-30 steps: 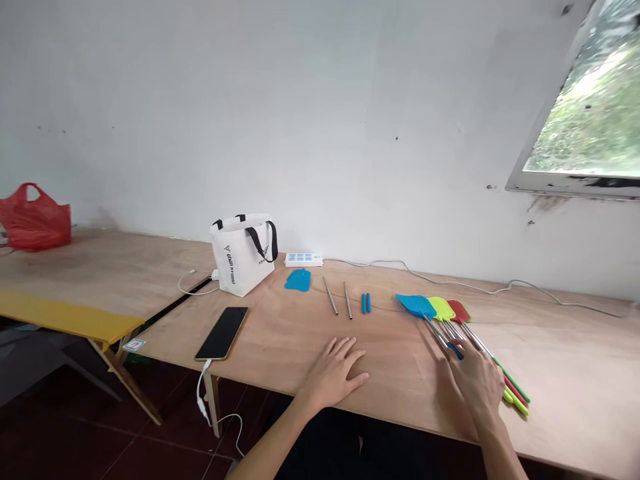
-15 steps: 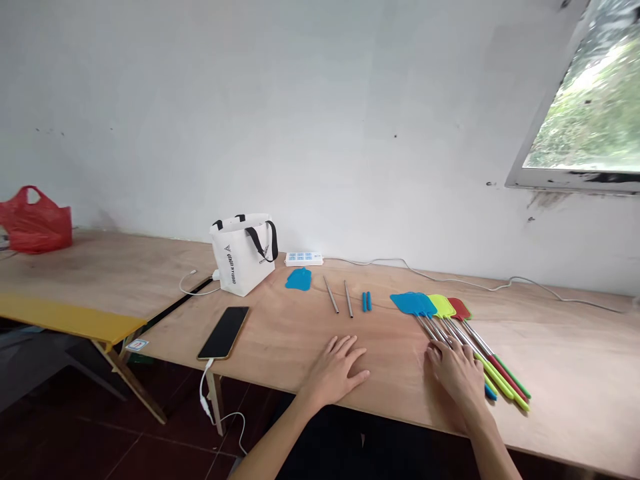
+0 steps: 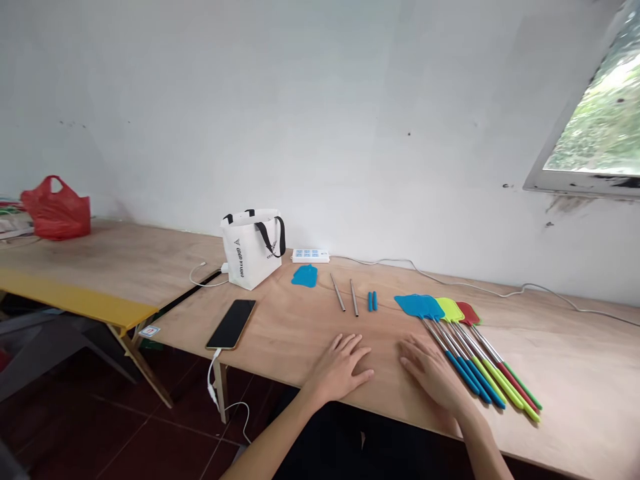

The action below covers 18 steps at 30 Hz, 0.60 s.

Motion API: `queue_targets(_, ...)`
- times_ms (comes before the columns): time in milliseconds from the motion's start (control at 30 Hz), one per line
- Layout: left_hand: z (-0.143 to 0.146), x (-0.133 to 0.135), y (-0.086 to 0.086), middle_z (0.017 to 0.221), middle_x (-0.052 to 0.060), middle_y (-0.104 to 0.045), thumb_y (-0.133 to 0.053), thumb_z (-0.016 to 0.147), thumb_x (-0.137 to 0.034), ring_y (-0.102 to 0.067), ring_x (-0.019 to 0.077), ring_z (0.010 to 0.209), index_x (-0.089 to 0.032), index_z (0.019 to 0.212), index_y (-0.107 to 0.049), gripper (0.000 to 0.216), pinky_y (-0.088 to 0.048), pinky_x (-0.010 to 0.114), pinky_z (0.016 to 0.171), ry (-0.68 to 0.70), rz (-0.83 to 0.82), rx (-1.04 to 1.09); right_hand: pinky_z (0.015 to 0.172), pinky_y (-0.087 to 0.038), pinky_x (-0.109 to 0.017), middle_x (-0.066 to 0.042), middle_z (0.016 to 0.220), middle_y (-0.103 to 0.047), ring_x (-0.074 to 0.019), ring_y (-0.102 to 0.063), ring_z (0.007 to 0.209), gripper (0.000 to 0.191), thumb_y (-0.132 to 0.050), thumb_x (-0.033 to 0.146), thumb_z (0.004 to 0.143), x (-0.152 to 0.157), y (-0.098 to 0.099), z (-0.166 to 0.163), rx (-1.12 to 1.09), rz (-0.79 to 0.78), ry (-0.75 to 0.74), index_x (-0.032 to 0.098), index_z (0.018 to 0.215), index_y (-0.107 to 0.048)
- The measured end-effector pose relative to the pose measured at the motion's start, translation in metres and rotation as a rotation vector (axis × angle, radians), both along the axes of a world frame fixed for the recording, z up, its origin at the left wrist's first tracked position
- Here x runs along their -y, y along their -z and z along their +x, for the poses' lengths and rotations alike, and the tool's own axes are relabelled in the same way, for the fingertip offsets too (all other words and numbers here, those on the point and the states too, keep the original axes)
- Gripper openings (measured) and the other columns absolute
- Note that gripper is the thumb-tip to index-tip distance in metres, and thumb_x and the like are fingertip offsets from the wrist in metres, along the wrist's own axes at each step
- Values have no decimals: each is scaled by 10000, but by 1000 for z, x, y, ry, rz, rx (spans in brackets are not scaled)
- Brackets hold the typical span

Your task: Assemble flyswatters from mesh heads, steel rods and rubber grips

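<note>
Flat on the wooden table (image 3: 380, 360) rests my left hand (image 3: 341, 368), fingers spread, nothing in it. My right hand (image 3: 431, 373) also lies on the tabletop with its fingers stretched out, just left of a row of fly swatters (image 3: 473, 360). These have blue, yellow-green, red and green heads, metal rods and coloured handles, and lie side by side. Beyond my hands are two loose metal rods (image 3: 354, 297), two short blue handle sleeves (image 3: 373, 301) and loose blue swatter heads (image 3: 305, 275), seemingly stacked.
Left of these stands a white bag (image 3: 253, 253) with black straps. A phone (image 3: 231, 325) on a white cable lies near the front edge. A power strip (image 3: 311, 256) sits by the wall, its cord running right. A red plastic bag (image 3: 57, 210) is on the far-left table.
My right hand has moved left off the fly swatters onto the tabletop, uncovering the blue handles. My left hand stays in place. The view has shifted slightly left.
</note>
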<state>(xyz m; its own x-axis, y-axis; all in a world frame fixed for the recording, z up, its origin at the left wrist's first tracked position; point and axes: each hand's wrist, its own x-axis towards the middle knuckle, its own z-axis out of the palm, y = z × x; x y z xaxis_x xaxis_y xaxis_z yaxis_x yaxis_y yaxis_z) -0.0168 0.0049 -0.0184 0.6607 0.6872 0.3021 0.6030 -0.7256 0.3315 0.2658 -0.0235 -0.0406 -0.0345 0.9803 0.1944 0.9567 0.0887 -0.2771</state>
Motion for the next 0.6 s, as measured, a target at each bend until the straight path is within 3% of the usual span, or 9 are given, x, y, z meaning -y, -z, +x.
queue_targets(133,0,1,-2,1577,53,-461,-465,1002,-585,-387,263,1474,-291,1421,-550,518,-273,481,1234,-2,-16,-6,1179,-184,-700,-103,1632,-355,-315,-244,1536,566,-243,435,1032,-2,17,-29,73,-49,102,257,1531,-445)
queue_targets(267,0,-1,-2,1591,74,-441,-463,989,-623,-363,257,1490,-247,1481,-473,619,-257,458,1248,-14,-28,13,1196,-165,-677,-102,1646,-324,-304,-214,1546,583,-198,435,1041,-2,21,-35,98,-48,97,248,1548,-417)
queue_targets(433,2,-4,10,1665,115,-286,-399,978,-693,-231,304,1545,-205,1519,-419,729,-225,496,1254,-78,-31,-19,1207,-136,-667,-84,1658,-300,-286,-189,1554,597,-169,439,1040,-1,16,-35,103,-85,113,253,1563,-389)
queue_targets(600,8,-30,31,1691,166,-159,-352,954,-741,-117,342,1564,-170,1624,-163,900,-197,530,1251,-195,-32,-49,1225,-129,-630,-67,1654,-313,-265,-188,1556,594,-170,448,1040,1,13,-40,122,-68,134,270,1552,-413)
